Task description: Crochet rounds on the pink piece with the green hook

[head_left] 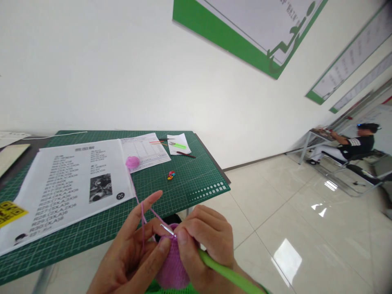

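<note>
A pink-purple crocheted piece (172,265) is held low in front of me, pinched between the thumb and fingers of my left hand (134,249). My left index finger is raised, with pink yarn (143,220) looped over it. My right hand (205,241) grips a crochet hook with a green handle (228,274). Its silver tip (167,229) sits at the upper edge of the piece. From my left hand the yarn runs up to a small pink yarn ball (132,162) resting on papers.
A green cutting mat (159,179) covers the table. On it lie a printed pattern sheet (76,179), colourful stitch markers (171,175), green-handled snips (178,145) and a dark slim tool (185,154). Farther right, another person (352,143) sits at a table.
</note>
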The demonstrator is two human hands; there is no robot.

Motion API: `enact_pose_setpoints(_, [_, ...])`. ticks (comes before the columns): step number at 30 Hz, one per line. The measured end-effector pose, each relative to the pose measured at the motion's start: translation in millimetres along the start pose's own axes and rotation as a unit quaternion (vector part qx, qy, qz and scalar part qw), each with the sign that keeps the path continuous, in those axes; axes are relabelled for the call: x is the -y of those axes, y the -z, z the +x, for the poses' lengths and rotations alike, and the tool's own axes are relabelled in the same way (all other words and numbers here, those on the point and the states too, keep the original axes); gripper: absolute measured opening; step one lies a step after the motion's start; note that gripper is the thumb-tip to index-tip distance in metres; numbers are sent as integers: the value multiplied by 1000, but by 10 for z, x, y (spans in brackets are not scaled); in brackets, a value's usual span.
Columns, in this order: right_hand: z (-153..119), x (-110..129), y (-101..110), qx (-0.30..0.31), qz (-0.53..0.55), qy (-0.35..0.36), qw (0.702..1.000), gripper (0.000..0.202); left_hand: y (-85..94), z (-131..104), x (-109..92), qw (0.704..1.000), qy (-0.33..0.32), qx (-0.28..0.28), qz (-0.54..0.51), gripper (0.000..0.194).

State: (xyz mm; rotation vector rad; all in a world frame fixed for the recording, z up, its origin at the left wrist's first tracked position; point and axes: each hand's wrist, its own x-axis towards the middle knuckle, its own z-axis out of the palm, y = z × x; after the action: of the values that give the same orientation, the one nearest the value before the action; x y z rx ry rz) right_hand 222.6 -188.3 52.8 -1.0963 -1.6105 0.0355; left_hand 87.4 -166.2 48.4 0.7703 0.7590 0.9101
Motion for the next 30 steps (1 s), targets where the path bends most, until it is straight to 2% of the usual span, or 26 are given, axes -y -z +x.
enact_pose_setpoints(4, [-21, -39, -63, -28, -51, 51, 997, 26, -48, -13, 76, 994, -59, -77, 48, 70])
enact_pose_setpoints(7, [-50, -94, -141, -53, -98, 81, 990, 27, -72, -18, 147, 987, -78, -117, 80, 67])
enact_pose_setpoints(10, [-107, -181, -259, -87, -115, 94, 985, 26, -84, -20, 186, 982, -95, -125, 108, 68])
enact_pose_setpoints(12, [-150, -244, -338, -132, -108, 96, 981, 26, -81, -10, 180, 981, -100, -123, 111, 66])
enact_pose_setpoints(15, [-187, -308, -398, -173, -80, 111, 975, 27, -45, 24, 136, 993, -56, -82, 65, 65])
enact_pose_setpoints(19, [-158, -289, -333, -130, -26, 123, 984, 28, 47, 63, 68, 1000, 13, -16, -10, 64])
enact_pose_setpoints(27, [-72, -111, -71, -27, 21, 88, 996, 33, 115, 52, -27, 996, 60, 23, -54, 60])
enact_pose_setpoints(30, [-66, -78, 3, -12, 30, 81, 996, 34, 117, 47, -39, 994, 74, 32, -78, 59])
